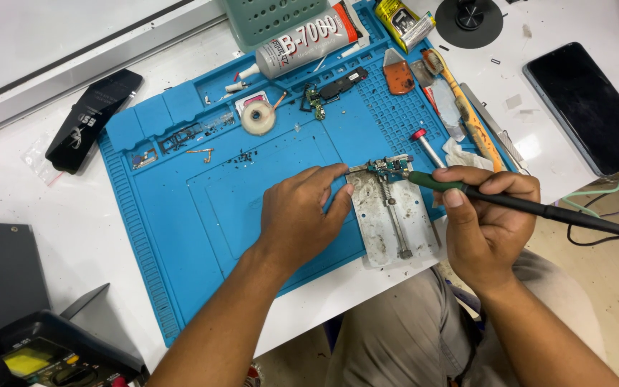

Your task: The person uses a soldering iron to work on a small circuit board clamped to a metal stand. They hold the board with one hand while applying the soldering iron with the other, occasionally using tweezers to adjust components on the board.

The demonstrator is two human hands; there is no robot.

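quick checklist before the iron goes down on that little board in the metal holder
1. Small circuit board sits in the metal holder: ok.
2. Left hand steadies the holder's edge: ok.
3. Right hand grips the soldering iron: ok.
4. Iron tip on the right pad: cannot tell.
5. Left fingertips away from the tip: not ok, close.
6. Holder fully on the blue mat: ok.

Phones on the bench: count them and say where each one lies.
2. One dark phone lies face down left of the blue mat; another black phone lies screen up at the right edge. Others may be out of frame.
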